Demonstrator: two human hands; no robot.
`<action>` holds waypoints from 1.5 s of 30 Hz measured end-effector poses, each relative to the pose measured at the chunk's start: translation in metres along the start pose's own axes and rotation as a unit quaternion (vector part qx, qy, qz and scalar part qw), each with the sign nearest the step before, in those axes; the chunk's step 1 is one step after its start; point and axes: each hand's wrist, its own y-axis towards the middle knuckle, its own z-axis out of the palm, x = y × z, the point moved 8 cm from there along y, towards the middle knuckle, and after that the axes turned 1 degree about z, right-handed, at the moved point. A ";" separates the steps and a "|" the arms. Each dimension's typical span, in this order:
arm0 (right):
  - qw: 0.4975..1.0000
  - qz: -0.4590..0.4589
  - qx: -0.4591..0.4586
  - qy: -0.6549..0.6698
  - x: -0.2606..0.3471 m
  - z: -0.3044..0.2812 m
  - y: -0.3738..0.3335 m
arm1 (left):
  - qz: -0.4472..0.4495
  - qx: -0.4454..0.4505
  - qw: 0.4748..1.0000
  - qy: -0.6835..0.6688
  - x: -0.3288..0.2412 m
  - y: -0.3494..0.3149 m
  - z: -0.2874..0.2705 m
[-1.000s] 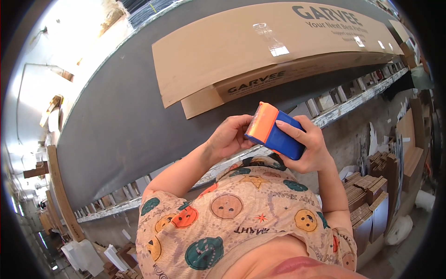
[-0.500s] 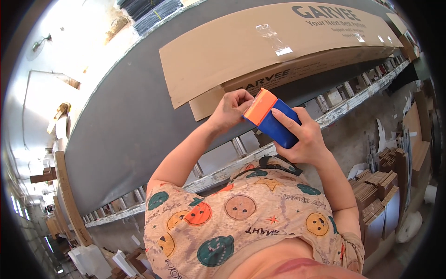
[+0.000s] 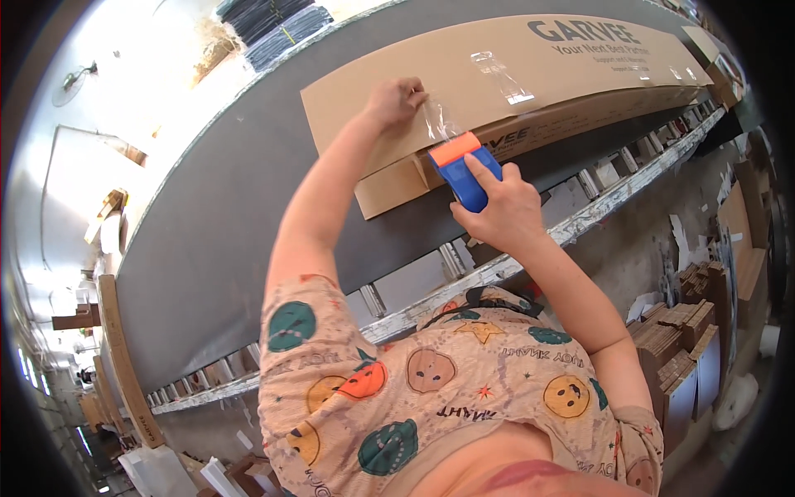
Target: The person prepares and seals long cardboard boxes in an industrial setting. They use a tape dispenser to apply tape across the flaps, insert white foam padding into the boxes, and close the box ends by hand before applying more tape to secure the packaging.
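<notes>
1. Right hand (image 3: 507, 207) grips the blue-and-orange tape dispenser (image 3: 465, 176), its orange head at the near edge of the carton (image 3: 563, 70).
2. Clear tape (image 3: 441, 127) lies between head and left hand (apparent step: taping; next move likely calls for steady tension).
3. Left hand (image 3: 396, 103): fingers curled over carton; pinch on tape cannot be confirmed.
4. Carton rests on grey table (image 3: 232, 224).

Head cam: left fisheye of a side-by-side head-worn pair, looking down. Wearer's printed shirt (image 3: 464, 389) very close at bottom; cardboard carton (image 3: 546, 89) and grey conveyor belt (image 3: 232, 232) farther out, edges bowed.
</notes>
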 end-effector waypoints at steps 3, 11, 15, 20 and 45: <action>0.998 0.033 0.034 -0.031 -0.006 0.024 -0.003 | -0.068 -0.101 0.989 -0.080 0.000 -0.015 -0.011; 0.999 0.016 0.040 -0.017 0.003 0.024 -0.009 | 0.180 -0.030 0.981 -0.066 -0.018 -0.041 -0.003; 0.999 -0.006 0.042 -0.015 0.012 0.020 -0.006 | 0.134 0.052 0.978 0.150 -0.028 -0.070 0.010; 0.996 0.002 0.080 -0.040 0.016 0.026 -0.004 | 0.077 0.139 0.980 0.116 -0.005 -0.088 0.004; 0.787 0.309 0.483 0.228 -0.007 0.120 0.035 | 0.072 0.056 0.963 0.253 -0.043 -0.102 0.008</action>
